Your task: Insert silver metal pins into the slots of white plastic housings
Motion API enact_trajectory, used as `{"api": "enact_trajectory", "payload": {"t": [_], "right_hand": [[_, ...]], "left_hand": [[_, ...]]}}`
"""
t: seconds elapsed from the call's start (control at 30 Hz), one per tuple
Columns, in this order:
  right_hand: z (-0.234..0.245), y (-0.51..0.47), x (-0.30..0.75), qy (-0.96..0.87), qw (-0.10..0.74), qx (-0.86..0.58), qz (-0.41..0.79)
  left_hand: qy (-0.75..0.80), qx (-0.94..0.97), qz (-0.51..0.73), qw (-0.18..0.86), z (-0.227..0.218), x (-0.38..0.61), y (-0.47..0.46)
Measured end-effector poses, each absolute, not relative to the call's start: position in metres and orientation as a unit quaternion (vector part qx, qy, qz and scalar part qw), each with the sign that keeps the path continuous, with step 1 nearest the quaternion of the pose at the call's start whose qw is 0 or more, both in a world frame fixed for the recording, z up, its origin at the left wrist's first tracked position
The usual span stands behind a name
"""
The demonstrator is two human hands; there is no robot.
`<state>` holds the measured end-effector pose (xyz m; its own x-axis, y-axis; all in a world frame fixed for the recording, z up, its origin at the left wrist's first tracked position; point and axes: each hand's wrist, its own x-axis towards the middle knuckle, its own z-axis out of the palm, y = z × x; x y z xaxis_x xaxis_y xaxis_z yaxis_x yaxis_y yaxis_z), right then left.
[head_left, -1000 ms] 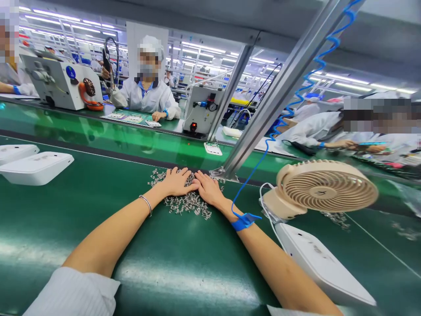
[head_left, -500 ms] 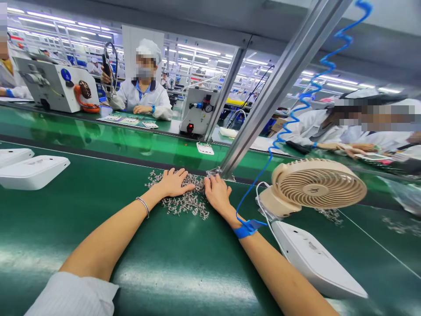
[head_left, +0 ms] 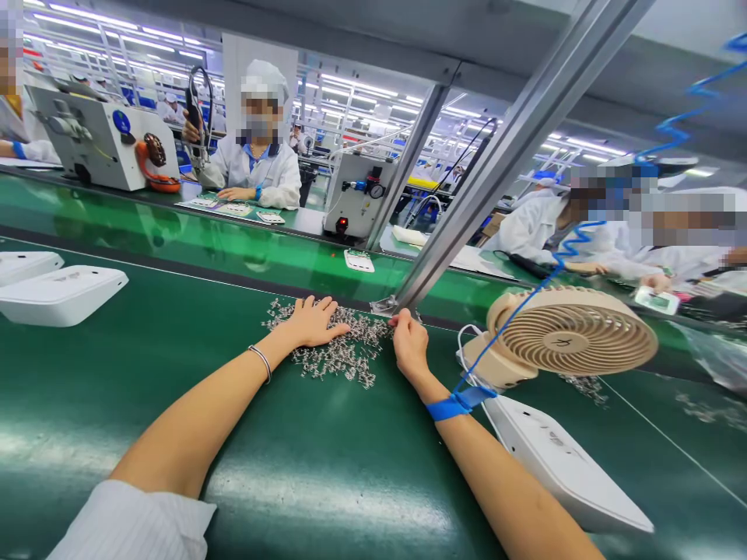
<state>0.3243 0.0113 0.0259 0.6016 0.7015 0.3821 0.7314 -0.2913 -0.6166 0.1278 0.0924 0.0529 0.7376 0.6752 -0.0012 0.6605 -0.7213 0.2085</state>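
Observation:
A loose pile of small shiny metal pieces [head_left: 335,359], too small to name exactly, is spread on the green work surface [head_left: 303,459]. My left hand [head_left: 315,320] lies palm down on the pile, its fingers stretched out and spread. At the pile's right edge is my right hand [head_left: 410,342], its fingers curled and thumb pressed against the forefinger in a pinch; what it holds, if anything, is too small to make out. A blue wrist strap [head_left: 461,404] with a coiled blue cord is around my right wrist.
A beige fan [head_left: 569,334] and a white plastic housing [head_left: 566,455] stand beside my right forearm. More white housings [head_left: 64,295] lie at the left. Behind the pile a metal post [head_left: 496,179] rises at a slant. Across the belt sits a co-worker [head_left: 274,175] near machines.
My right hand has moved right, off the pile's middle to its edge, and its fingers have closed into a pinch. The blue cord has swung right. My left hand stays spread on the pile.

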Motion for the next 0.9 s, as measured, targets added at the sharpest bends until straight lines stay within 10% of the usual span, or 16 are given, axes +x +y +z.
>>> {"api": "enact_trajectory", "payload": {"t": [0.9], "right_hand": [[0.025, 0.006, 0.281, -0.669, 0.284, -0.686, -0.028]], "left_hand": [[0.372, 0.923, 0.089, 0.039, 0.067, 0.135, 0.086]]}}
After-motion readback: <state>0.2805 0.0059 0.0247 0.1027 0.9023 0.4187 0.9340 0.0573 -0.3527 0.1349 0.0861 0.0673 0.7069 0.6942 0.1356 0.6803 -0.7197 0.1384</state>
